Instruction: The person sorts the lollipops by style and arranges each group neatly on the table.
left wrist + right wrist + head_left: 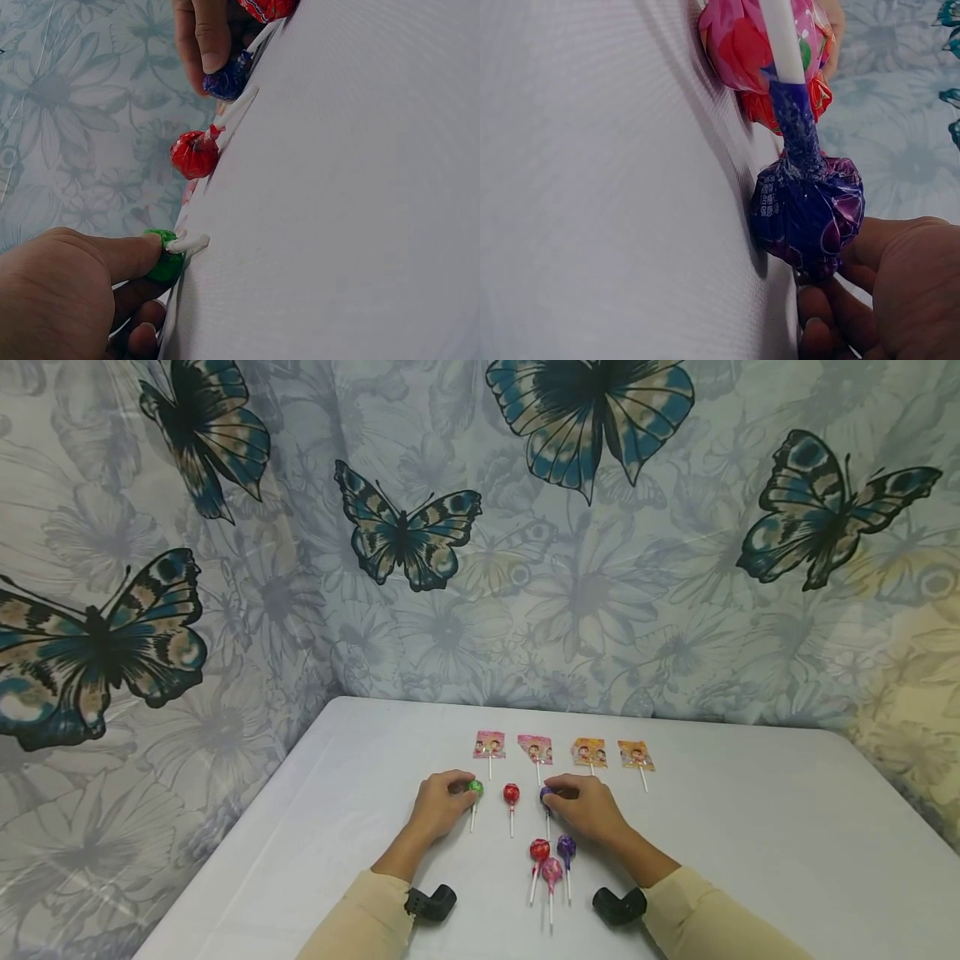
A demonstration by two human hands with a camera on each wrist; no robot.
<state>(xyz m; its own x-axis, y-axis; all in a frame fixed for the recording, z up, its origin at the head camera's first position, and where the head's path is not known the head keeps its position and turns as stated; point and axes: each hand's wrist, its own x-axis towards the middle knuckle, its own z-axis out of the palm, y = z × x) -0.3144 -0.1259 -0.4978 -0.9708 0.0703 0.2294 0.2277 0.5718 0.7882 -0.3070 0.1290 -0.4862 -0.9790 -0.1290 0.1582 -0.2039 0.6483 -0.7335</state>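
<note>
My left hand pinches the green-wrapped head of a lollipop between thumb and fingers, its white stick pointing toward me. To the right, the thumb and fingers of my right hand grip a purple-blue lollipop by its head. Between the hands lies a red lollipop, touched by neither. Nearer to me sit a second red lollipop, a pink one and another purple one. In the right wrist view that nearer purple lollipop hides my right fingertips.
Behind the hands, two lollipops in flat pink wrappers and two in orange wrappers lie in a row. All rest on a white-covered table. A butterfly-patterned cloth stands along its back and left side.
</note>
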